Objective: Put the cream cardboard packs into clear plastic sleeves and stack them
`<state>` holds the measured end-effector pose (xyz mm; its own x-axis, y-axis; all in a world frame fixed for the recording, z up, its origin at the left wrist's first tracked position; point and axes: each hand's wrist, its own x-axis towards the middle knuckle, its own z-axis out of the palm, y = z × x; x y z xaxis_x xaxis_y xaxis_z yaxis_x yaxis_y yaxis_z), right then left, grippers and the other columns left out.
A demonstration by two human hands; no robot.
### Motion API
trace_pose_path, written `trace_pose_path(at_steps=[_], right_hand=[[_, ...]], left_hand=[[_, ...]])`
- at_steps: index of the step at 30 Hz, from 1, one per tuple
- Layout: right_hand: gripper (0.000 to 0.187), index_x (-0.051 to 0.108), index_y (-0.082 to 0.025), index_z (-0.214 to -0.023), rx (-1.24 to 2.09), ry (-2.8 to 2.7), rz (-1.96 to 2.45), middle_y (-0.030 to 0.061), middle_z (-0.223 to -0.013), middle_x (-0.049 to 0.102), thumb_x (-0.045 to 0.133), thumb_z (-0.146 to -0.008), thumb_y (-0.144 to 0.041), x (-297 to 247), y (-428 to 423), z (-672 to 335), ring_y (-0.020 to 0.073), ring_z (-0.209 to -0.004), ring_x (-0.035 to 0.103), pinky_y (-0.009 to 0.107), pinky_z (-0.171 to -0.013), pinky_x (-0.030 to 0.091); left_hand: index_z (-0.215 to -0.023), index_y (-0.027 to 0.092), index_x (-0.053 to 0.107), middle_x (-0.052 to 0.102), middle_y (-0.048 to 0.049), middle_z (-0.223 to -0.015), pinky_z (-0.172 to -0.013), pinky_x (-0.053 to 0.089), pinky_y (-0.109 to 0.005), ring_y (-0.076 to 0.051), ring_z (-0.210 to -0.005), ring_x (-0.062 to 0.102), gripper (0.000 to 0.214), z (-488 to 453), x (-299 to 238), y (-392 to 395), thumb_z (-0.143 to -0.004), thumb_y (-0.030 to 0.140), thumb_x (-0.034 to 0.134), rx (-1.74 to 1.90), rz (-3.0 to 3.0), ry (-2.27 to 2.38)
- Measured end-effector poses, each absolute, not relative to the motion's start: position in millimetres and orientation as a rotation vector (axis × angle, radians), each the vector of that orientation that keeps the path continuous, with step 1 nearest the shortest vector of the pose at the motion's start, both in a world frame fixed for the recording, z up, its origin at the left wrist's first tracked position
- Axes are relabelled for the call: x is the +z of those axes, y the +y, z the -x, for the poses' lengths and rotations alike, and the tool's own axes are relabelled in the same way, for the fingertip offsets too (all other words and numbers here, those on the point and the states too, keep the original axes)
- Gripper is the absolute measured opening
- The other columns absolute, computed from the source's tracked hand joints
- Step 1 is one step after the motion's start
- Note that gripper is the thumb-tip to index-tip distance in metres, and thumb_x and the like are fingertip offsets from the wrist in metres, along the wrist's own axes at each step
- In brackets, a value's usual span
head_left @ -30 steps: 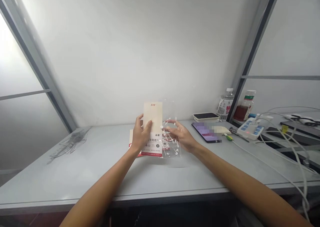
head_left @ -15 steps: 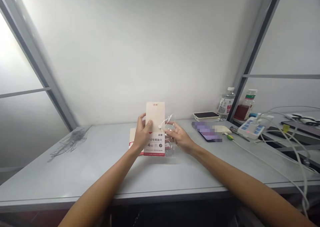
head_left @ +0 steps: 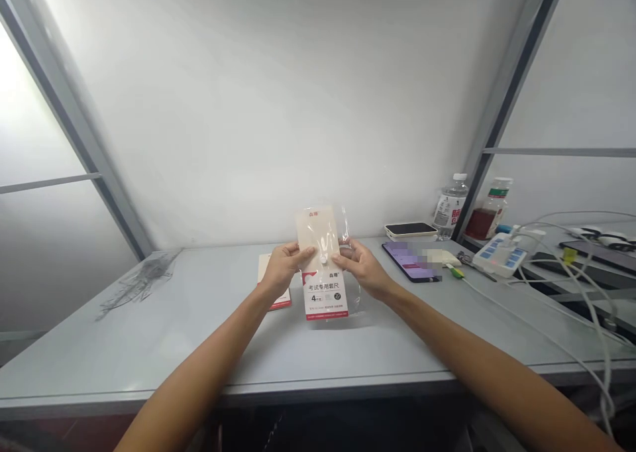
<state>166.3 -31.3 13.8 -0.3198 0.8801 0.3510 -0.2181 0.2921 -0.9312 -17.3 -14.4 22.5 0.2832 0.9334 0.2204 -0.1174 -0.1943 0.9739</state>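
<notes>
I see both hands (head_left: pixel 284 266) (head_left: pixel 366 270) gripping one clear-plastic-sleeved cream-and-red rectangular card (head_left: pixel 322 281) between them, one flat cream-and-red packet (head_left: pixel 283 298) left of that card.

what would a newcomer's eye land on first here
Most likely the cream-and-red packet with glossy clear plastic over it, in the grip of the left hand and right hand near the middle of the view. After that, perhaps the phone with the purple screen on the desk to the right, or the bottle of dark red liquid farther right.
</notes>
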Motion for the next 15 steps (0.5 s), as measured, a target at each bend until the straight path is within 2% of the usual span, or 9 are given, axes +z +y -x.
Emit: trace_pose_path(at_steps=[4,9,12,15], right_hand=[[0.044,0.046,-0.023,-0.113,1.33,-1.538,0.577,0.0047,-0.103,0.064,0.063,-0.075,-0.035,14,-36,-162,0.0195,-0.091,0.061,0.034,-0.078,0.049],[0.034,0.052,-0.021,-0.104,1.219,-1.411,0.626,0.0053,-0.102,0.063,0.061,-0.076,-0.037,12,-31,-163,0.0211,-0.089,0.061,0.035,-0.077,0.05],[0.031,0.052,-0.021,-0.101,1.179,-1.329,0.623,0.005,-0.101,0.064,0.062,-0.076,-0.037,12,-26,-167,0.0214,-0.091,0.061,0.036,-0.079,0.05],[0.032,0.051,-0.021,-0.1,1.213,-1.36,0.64,0.0053,-0.101,0.064,0.062,-0.075,-0.039,14,-26,-169,0.0212,-0.089,0.062,0.036,-0.076,0.051]], left_hand=[[-0.087,0.014,0.063,0.066,-0.0066,-0.082,-0.064,0.049,-0.031,-0.018,-0.07,0.062,0.037,12,21,-17,-0.065,0.044,0.069,1.269,-1.403,0.833],[-0.088,0.014,0.063,0.066,-0.0074,-0.084,-0.069,0.049,-0.032,-0.017,-0.073,0.062,0.039,13,26,-21,-0.075,0.05,0.056,1.088,-1.48,0.744],[-0.083,0.014,0.064,0.066,-0.008,-0.087,-0.07,0.048,-0.031,-0.017,-0.078,0.061,0.034,16,28,-22,-0.073,0.046,0.059,0.996,-1.569,0.726],[-0.079,0.013,0.062,0.066,-0.0074,-0.082,-0.069,0.048,-0.032,-0.017,-0.074,0.061,0.032,16,27,-20,-0.068,0.043,0.065,0.989,-1.58,0.756]])
